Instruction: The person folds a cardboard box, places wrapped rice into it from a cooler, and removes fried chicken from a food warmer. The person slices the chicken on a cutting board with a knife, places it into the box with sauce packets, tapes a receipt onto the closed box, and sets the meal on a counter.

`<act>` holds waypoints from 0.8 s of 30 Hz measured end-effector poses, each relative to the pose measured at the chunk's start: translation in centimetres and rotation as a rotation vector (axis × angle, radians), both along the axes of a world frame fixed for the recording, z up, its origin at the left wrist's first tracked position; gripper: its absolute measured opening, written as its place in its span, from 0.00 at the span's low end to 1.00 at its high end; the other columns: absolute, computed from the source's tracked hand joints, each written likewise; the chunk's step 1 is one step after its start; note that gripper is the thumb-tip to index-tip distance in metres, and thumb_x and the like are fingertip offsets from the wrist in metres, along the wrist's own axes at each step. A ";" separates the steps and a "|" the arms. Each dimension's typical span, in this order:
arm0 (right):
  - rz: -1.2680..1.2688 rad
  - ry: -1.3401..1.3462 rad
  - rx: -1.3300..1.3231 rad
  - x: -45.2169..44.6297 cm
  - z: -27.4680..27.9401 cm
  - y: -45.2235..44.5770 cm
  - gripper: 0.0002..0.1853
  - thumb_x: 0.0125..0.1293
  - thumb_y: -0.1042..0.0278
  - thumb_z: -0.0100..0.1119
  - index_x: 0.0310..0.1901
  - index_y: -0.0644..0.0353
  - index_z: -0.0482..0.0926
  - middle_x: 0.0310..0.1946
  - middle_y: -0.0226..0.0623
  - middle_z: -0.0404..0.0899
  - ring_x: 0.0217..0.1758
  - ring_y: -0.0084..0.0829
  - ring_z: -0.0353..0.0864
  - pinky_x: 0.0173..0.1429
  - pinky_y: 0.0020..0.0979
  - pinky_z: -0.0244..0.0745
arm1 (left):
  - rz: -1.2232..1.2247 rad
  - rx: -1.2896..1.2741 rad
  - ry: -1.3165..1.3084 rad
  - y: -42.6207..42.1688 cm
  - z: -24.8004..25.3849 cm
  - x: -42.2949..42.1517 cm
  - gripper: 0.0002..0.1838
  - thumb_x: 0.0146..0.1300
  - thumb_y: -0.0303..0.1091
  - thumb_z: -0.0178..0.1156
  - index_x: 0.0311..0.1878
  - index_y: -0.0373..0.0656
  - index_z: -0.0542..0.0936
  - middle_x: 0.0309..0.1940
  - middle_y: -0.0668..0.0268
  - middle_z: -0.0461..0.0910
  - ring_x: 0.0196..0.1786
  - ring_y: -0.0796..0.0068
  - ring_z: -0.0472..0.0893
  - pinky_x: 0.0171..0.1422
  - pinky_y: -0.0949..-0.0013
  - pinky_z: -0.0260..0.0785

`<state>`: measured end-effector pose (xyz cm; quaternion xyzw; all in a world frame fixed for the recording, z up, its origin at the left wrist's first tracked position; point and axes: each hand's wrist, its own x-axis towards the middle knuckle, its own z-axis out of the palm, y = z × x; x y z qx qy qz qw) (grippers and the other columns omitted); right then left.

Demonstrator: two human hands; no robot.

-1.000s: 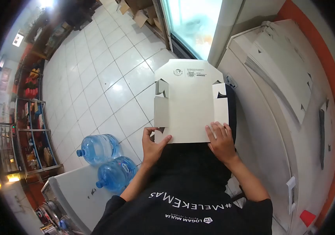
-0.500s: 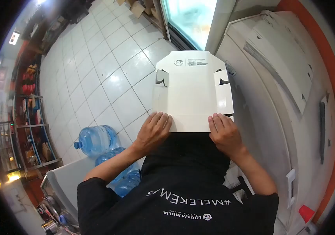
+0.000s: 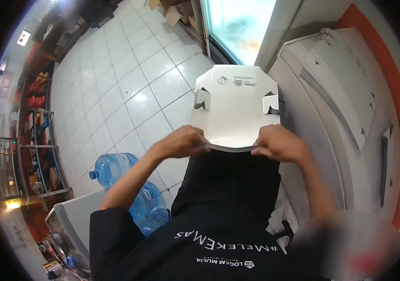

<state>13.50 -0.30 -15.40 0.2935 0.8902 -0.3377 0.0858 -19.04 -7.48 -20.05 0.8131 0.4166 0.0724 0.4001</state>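
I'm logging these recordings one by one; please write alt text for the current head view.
Two bare hands, left and right, pinch the near edge of a white cut cardboard sheet, which bows between them. Large blue water bottles stand or lie to the left; more flat white sheets are at the right.

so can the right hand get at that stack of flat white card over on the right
Probably yes, but not quite as things stand: the right hand is gripping the near edge of the cut-out sheet. If it let go, nothing seems to stand between it and the stack.
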 end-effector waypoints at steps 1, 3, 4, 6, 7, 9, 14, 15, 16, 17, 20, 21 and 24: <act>0.000 -0.006 -0.069 -0.4 0.4 1.3 0.22 0.65 0.51 0.71 0.34 0.68 0.85 0.30 0.48 0.81 0.33 0.47 0.79 0.41 0.40 0.76 | 0.019 -0.023 0.028 0.9 -0.4 -0.5 0.14 0.67 0.39 0.68 0.36 0.35 0.86 0.28 0.54 0.82 0.35 0.59 0.84 0.43 0.58 0.75; 0.070 -0.076 -0.140 -1.1 -0.6 4.1 0.26 0.65 0.47 0.70 0.34 0.70 0.84 0.24 0.47 0.78 0.27 0.43 0.75 0.37 0.40 0.73 | 0.059 -0.140 0.058 2.4 -0.7 -1.0 0.18 0.67 0.43 0.69 0.35 0.35 0.85 0.25 0.56 0.82 0.31 0.64 0.83 0.39 0.60 0.75; 0.100 -0.117 -0.179 -0.9 -1.8 5.2 0.28 0.66 0.45 0.70 0.33 0.71 0.84 0.21 0.47 0.77 0.25 0.41 0.72 0.35 0.40 0.71 | 0.075 -0.202 0.068 2.9 -1.1 -0.9 0.19 0.68 0.46 0.69 0.34 0.35 0.85 0.24 0.56 0.82 0.29 0.66 0.83 0.38 0.60 0.75; 0.049 -0.052 -0.360 0.0 -4.5 6.4 0.29 0.67 0.44 0.69 0.35 0.72 0.83 0.20 0.42 0.76 0.24 0.31 0.70 0.32 0.39 0.68 | 0.140 -0.246 -0.005 3.6 -3.3 -0.8 0.25 0.67 0.52 0.69 0.32 0.34 0.85 0.20 0.60 0.82 0.24 0.72 0.82 0.32 0.64 0.74; 0.028 -0.054 -0.397 0.0 -4.8 6.5 0.29 0.66 0.44 0.69 0.36 0.72 0.84 0.21 0.42 0.78 0.26 0.31 0.73 0.33 0.39 0.70 | 0.122 -0.195 -0.006 4.0 -4.1 -0.8 0.25 0.67 0.52 0.69 0.32 0.35 0.85 0.20 0.61 0.82 0.24 0.72 0.81 0.31 0.65 0.74; 0.013 -0.088 -0.412 -0.2 -4.5 7.0 0.29 0.66 0.42 0.69 0.36 0.71 0.85 0.23 0.41 0.80 0.28 0.28 0.77 0.35 0.38 0.72 | 0.146 -0.238 0.006 4.4 -3.7 -0.9 0.25 0.67 0.53 0.69 0.31 0.35 0.84 0.19 0.64 0.82 0.22 0.74 0.81 0.29 0.68 0.74; 0.237 -0.082 -0.284 -0.3 -6.2 6.7 0.29 0.68 0.41 0.67 0.36 0.68 0.84 0.22 0.40 0.79 0.28 0.28 0.74 0.36 0.38 0.72 | 0.158 -0.294 0.118 3.1 -2.2 -0.6 0.24 0.64 0.52 0.72 0.34 0.35 0.84 0.20 0.64 0.82 0.26 0.74 0.82 0.34 0.67 0.75; 0.256 -0.076 -0.291 -0.8 -5.8 5.7 0.28 0.68 0.42 0.66 0.34 0.67 0.84 0.23 0.45 0.80 0.28 0.33 0.77 0.37 0.41 0.73 | 0.167 -0.110 -0.036 2.4 -2.6 -0.5 0.22 0.62 0.50 0.73 0.33 0.35 0.85 0.21 0.60 0.81 0.27 0.69 0.80 0.35 0.64 0.73; 0.313 -0.162 -0.164 -1.6 -5.0 4.7 0.24 0.66 0.46 0.68 0.34 0.66 0.84 0.26 0.50 0.82 0.32 0.42 0.82 0.40 0.43 0.76 | 0.159 0.048 -0.207 1.4 -3.4 -0.5 0.21 0.61 0.48 0.74 0.32 0.36 0.86 0.23 0.57 0.79 0.28 0.64 0.78 0.36 0.61 0.71; 0.300 -0.122 -0.003 -1.8 -4.3 2.8 0.18 0.61 0.55 0.70 0.34 0.66 0.85 0.30 0.53 0.84 0.37 0.49 0.85 0.43 0.45 0.78 | 0.204 -0.045 -0.053 0.8 -2.3 -0.1 0.17 0.59 0.44 0.76 0.36 0.38 0.88 0.26 0.58 0.82 0.29 0.64 0.78 0.38 0.62 0.72; 0.037 -0.122 0.324 -4.7 -4.4 -3.9 0.08 0.57 0.69 0.61 0.29 0.62 0.86 0.30 0.49 0.86 0.39 0.49 0.88 0.46 0.48 0.83 | 0.293 -0.012 -0.032 -1.2 -0.2 1.0 0.16 0.56 0.39 0.78 0.38 0.36 0.88 0.33 0.54 0.88 0.34 0.61 0.84 0.43 0.63 0.76; -0.022 -0.047 0.401 -5.2 -5.6 -5.2 0.09 0.57 0.68 0.60 0.27 0.63 0.86 0.28 0.48 0.85 0.37 0.49 0.87 0.42 0.48 0.83 | 0.339 -0.040 0.000 -2.0 0.3 1.3 0.16 0.54 0.37 0.78 0.38 0.35 0.88 0.34 0.54 0.88 0.38 0.60 0.86 0.46 0.63 0.77; -0.081 0.079 0.378 -4.5 -6.5 -5.7 0.12 0.63 0.63 0.63 0.28 0.62 0.85 0.32 0.50 0.83 0.39 0.50 0.86 0.46 0.48 0.81 | 0.458 -0.026 0.010 -3.8 0.0 0.3 0.22 0.50 0.35 0.80 0.46 0.34 0.87 0.39 0.54 0.88 0.51 0.57 0.85 0.59 0.60 0.75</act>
